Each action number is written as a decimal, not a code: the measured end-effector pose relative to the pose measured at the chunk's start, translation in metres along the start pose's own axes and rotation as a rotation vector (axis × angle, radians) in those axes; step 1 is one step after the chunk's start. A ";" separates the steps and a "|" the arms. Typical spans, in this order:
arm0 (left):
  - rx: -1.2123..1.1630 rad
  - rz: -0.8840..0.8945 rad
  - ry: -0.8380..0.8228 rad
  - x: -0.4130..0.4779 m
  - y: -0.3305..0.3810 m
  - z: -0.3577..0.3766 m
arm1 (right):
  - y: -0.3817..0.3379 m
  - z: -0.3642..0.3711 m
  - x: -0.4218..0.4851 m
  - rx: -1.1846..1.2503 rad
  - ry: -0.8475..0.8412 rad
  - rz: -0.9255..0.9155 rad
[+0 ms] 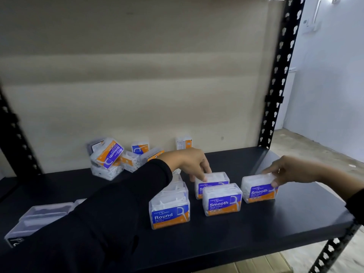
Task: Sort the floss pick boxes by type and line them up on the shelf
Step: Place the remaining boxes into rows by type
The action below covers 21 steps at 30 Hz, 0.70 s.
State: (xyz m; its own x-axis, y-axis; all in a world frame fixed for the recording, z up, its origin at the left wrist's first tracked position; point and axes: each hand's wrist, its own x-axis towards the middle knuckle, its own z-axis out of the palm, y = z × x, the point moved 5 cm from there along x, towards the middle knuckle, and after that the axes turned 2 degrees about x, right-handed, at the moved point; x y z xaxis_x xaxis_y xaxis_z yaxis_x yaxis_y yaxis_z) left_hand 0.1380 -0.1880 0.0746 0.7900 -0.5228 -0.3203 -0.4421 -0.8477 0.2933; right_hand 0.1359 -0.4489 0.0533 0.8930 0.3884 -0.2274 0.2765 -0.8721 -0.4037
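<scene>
- A clear box labelled Smooth (259, 189) stands upright at the right end of the dark shelf (295, 217), pinched at its top right corner by the right hand (285, 171), thumb in front and fingers behind.
- Well to its left, the left hand (194, 164) reaches across in a black sleeve (118, 203) and rests its fingertips on top of a rear Smooth box (213, 180); whether it grips or merely steadies the box cannot be told.
- Directly in front of that one stands a second Smooth box (222, 200), label facing forward.
- Left again, a column of boxes is headed by one marked Round (169, 211), with more packed close behind it.
- An unsorted heap of boxes (120, 157) lies tumbled against the beige back wall (137, 75); a lone box (183, 142) stands upright beside it.
- Further clear boxes (39, 215) lie at the shelf's near left, partly hidden by the sleeve, their labels unreadable.
- The step in hand appears to be squaring up the Smooth group; the next move likely calls for sliding the right-hand box in beside its fellows, then drawing from the heap.
</scene>
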 end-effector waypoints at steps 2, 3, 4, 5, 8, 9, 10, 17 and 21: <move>-0.023 0.022 -0.010 -0.002 0.005 0.003 | -0.004 0.003 -0.003 0.046 -0.051 -0.032; -0.035 0.030 -0.013 -0.002 0.007 0.004 | -0.010 0.004 -0.006 0.062 -0.077 -0.055; -0.043 0.035 -0.013 -0.002 0.008 0.005 | -0.015 0.005 -0.008 0.068 -0.094 -0.072; -0.046 0.039 -0.011 -0.003 0.009 0.006 | -0.019 0.006 -0.010 0.059 -0.105 -0.084; -0.046 0.050 -0.010 -0.003 0.010 0.007 | -0.023 0.008 -0.015 0.046 -0.138 -0.078; -0.052 0.052 -0.004 -0.004 0.009 0.007 | -0.024 0.007 -0.015 0.019 -0.133 -0.072; -0.065 0.051 0.012 -0.004 0.007 0.007 | -0.027 0.006 -0.016 -0.014 -0.125 -0.072; -0.080 -0.075 0.434 -0.022 -0.052 -0.029 | -0.066 -0.031 0.008 -0.075 0.168 -0.028; -0.018 -0.296 0.584 -0.032 -0.115 -0.045 | -0.102 -0.035 0.055 -0.139 0.285 -0.093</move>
State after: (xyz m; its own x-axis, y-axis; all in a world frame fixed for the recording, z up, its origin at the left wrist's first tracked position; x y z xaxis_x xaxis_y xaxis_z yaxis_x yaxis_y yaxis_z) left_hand 0.1829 -0.0701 0.0914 0.9802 -0.1282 0.1509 -0.1673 -0.9441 0.2841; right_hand 0.1692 -0.3488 0.1126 0.9198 0.3860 0.0700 0.3894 -0.8768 -0.2821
